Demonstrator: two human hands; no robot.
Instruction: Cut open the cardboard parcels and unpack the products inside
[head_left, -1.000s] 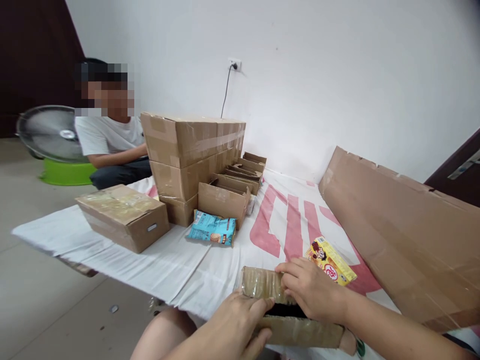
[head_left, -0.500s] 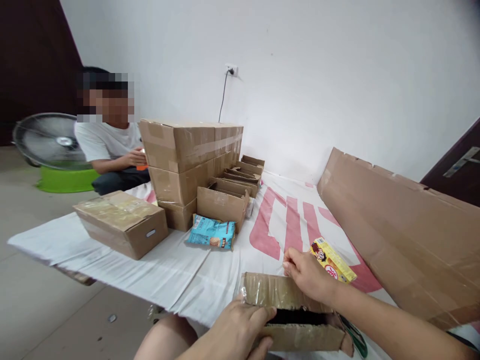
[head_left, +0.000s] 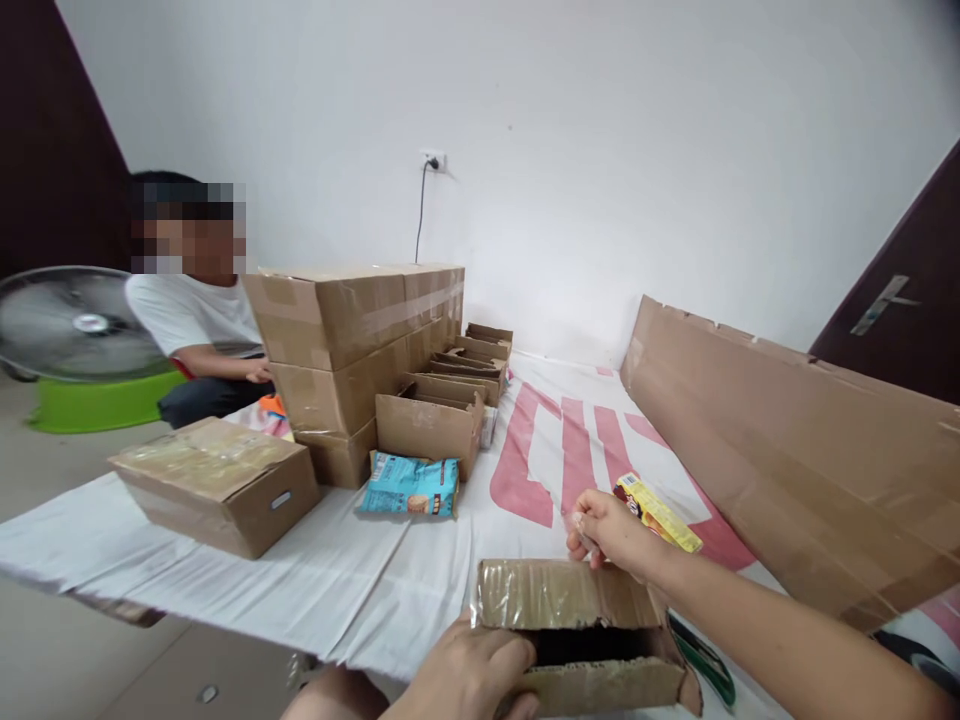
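A small cardboard box (head_left: 600,690) stands at the table's near edge, its top partly open with a dark gap and shiny clear tape on the far flap. My left hand (head_left: 469,670) grips the box's left end, fingertips at the gap. Just beyond the far flap, my right hand (head_left: 600,525) is closed in a pinch; a small, pale, clear-looking bit shows at its fingertips, too small to name. Behind the right wrist lies a yellow snack box (head_left: 664,515), partly covered. A dark green curved object (head_left: 705,660) lies against the box's right side, mostly hidden.
Stacked cardboard boxes (head_left: 360,320) stand left of centre, beside a row of open cardboard boxes (head_left: 427,415). A blue snack packet (head_left: 412,487) leans there. A taped box (head_left: 217,480) sits front left. A cardboard sheet (head_left: 795,460) borders the right. Another person (head_left: 199,310) crouches at left.
My view has shifted slightly. My right hand has turned a little, its pinch staying beyond the flap. The other person's hand has lowered, and the orange thing now lies below it.
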